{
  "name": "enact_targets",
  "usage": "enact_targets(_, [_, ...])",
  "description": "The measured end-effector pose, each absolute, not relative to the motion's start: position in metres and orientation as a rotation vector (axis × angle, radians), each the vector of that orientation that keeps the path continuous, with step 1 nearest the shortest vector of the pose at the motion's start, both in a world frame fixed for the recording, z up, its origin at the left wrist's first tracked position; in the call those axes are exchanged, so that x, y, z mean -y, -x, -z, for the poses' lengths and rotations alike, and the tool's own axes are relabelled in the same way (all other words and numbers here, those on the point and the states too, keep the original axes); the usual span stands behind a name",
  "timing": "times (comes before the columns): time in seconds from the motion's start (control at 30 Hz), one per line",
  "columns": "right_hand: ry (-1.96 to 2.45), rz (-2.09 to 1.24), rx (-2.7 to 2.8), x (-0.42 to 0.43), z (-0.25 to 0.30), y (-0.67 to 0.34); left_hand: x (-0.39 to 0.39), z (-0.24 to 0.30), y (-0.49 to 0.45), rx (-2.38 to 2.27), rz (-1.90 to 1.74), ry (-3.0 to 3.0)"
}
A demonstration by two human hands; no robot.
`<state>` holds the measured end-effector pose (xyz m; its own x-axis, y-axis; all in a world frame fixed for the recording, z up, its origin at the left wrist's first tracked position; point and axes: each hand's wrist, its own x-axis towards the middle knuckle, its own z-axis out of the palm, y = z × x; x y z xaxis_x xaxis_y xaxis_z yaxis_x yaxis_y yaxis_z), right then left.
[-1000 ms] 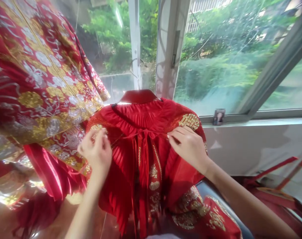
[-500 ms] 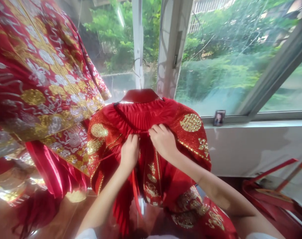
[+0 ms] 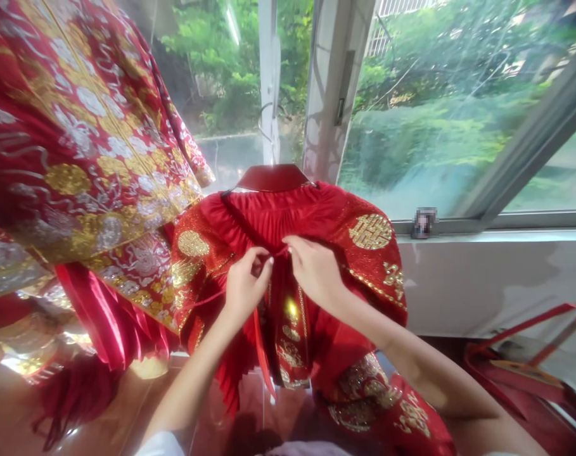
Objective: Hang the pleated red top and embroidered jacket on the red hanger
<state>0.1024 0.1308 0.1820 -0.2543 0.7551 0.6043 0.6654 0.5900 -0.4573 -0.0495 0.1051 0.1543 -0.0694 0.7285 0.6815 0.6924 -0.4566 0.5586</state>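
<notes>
A red pleated cape with gold embroidery [image 3: 311, 218] hangs from a dark red hanger [image 3: 272, 178] in front of the window. My left hand [image 3: 247, 284] and my right hand [image 3: 313, 270] meet at its chest, with fingertips pinching a thin red ribbon tie [image 3: 279, 252] from either side. The knot area is partly hidden by my fingers. A longer red ribbon end [image 3: 263, 351] dangles below my left hand. To the left, a heavily embroidered red-and-gold robe [image 3: 78, 133] hangs close beside my left forearm.
Behind the hanger is a window with a white frame [image 3: 338, 82] and green foliage outside. A small blurred item [image 3: 424, 223] stands on the sill. Red-edged objects [image 3: 516, 361] lie low at right, above a glossy brown floor [image 3: 12, 405].
Both hands have moved inward from the cape's shoulders to its centre and risen to the ribbon at the neck. The cape now hangs more spread, showing its gold emblems.
</notes>
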Motion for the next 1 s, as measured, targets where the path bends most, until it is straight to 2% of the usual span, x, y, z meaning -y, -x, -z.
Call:
enact_targets(0.13, [0.862, -1.2, 1.651, -0.128, -0.201, -0.112, -0.098, -0.17, 0.048, -1.447, -1.682, -2.033])
enact_targets(0.2, [0.869, -1.429, 1.457, -0.127, -0.207, -0.109, -0.095, -0.179, 0.048, -1.373, -1.685, -2.039])
enact_targets(0.33, [0.926, -1.248, 1.529, -0.124, -0.217, -0.109, -0.091, -0.202, 0.054, -1.279, -1.686, -2.066])
enact_targets(0.47, [0.962, -0.688, 1.857, -0.121, -0.24, -0.136, -0.087, -0.23, 0.071, -1.248, -1.691, -2.092])
enact_targets(0.53, [0.997, -0.424, 1.902, -0.126, -0.252, -0.155, -0.089, -0.239, 0.081, -1.28, -1.803, -2.08])
enact_targets(0.6, [1.045, -0.296, 1.932, -0.137, -0.259, -0.17, -0.095, -0.243, 0.091, -1.319, -1.953, -2.041])
enact_targets(0.7, [1.081, -0.305, 2.022, -0.152, -0.255, -0.179, -0.103, -0.239, 0.105, -1.319, -1.938, -2.022])
enact_targets(0.83, [0.944, -0.442, 2.243, -0.154, -0.24, -0.173, -0.096, -0.233, 0.117, -1.26, -1.362, -2.204])
enact_targets(0.9, [0.836, -0.581, 2.344, -0.149, -0.238, -0.167, -0.091, -0.231, 0.119, -1.396, -1.133, -2.343])
enact_targets(0.93, [0.781, -0.682, 2.374, -0.147, -0.239, -0.164, -0.09, -0.23, 0.118, -1.52, -1.114, -2.412])
enact_targets(1.0, [0.665, -0.928, 2.382, -0.144, -0.242, -0.156, -0.093, -0.229, 0.112, -1.794, -1.308, -2.506])
